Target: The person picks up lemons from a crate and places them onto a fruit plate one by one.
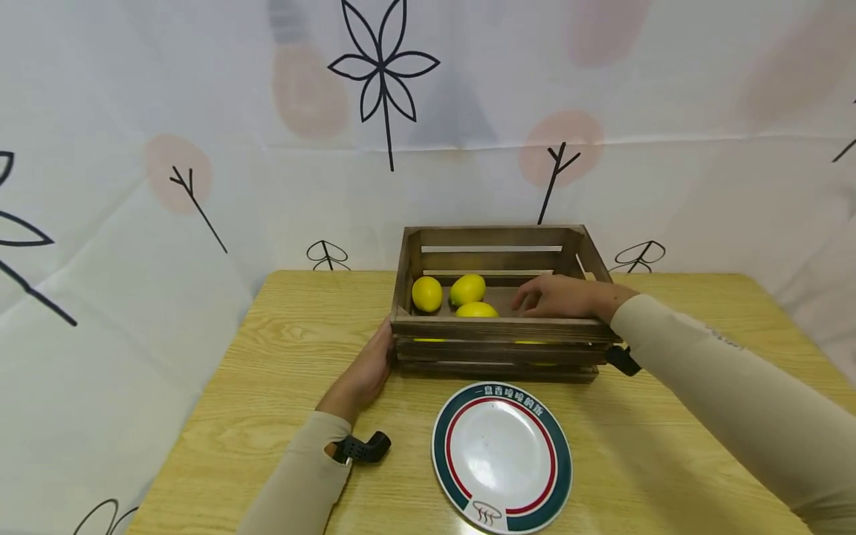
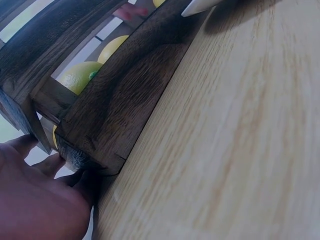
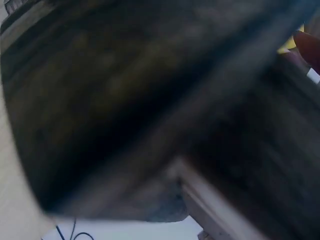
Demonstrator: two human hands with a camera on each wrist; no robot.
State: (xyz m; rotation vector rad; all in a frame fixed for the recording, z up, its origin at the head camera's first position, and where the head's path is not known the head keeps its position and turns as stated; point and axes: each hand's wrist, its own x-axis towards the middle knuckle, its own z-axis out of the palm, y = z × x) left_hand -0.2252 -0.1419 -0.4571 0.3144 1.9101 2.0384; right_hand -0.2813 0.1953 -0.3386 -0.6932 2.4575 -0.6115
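Observation:
A dark wooden slatted crate (image 1: 495, 331) stands on the table with several yellow lemons inside. One lemon (image 1: 426, 294) lies by the left wall, another lemon (image 1: 467, 289) beside it, and a third lemon (image 1: 477, 310) at the front board. My left hand (image 1: 369, 368) rests against the crate's left side; in the left wrist view its fingertips touch the crate's corner (image 2: 80, 155). My right hand (image 1: 555, 296) reaches over the front board into the crate's right part, fingers loosely bent downward. Yellow shows through the slats below it; the front board hides its underside.
In front of the crate lies a round white plate (image 1: 501, 461) with a green rim and red ring. The light wooden table (image 1: 294, 349) ends at a white patterned cloth (image 1: 234, 96) behind and at the sides.

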